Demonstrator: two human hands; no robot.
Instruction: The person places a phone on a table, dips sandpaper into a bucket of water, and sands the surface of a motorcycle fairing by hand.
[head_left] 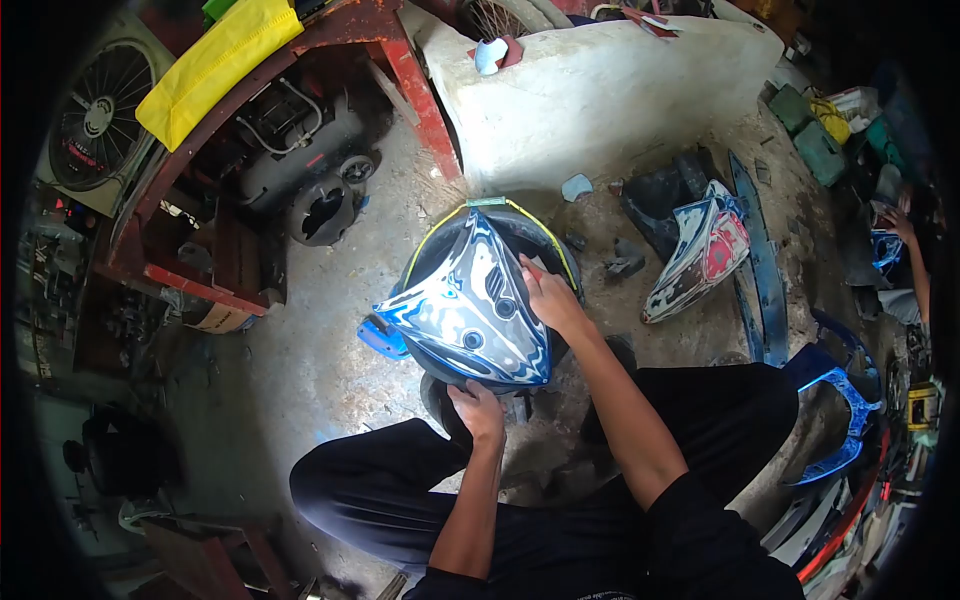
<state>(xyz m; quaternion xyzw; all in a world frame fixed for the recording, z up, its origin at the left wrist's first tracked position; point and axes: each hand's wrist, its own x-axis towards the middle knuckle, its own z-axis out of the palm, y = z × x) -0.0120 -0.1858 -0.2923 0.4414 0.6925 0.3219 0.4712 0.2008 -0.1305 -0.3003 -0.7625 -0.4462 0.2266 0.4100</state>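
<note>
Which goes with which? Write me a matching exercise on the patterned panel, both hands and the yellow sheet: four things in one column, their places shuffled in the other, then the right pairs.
Things
1. Patterned panel
2. Left hand
3. Right hand
4. Yellow sheet

Places
A. Draped over the red frame
B. At the panel's edge nearest the person's body
C. Over the opening of the dark tub
D. At the panel's edge on the right of the picture

Right pairs: 1-C, 2-B, 3-D, 4-A
</note>
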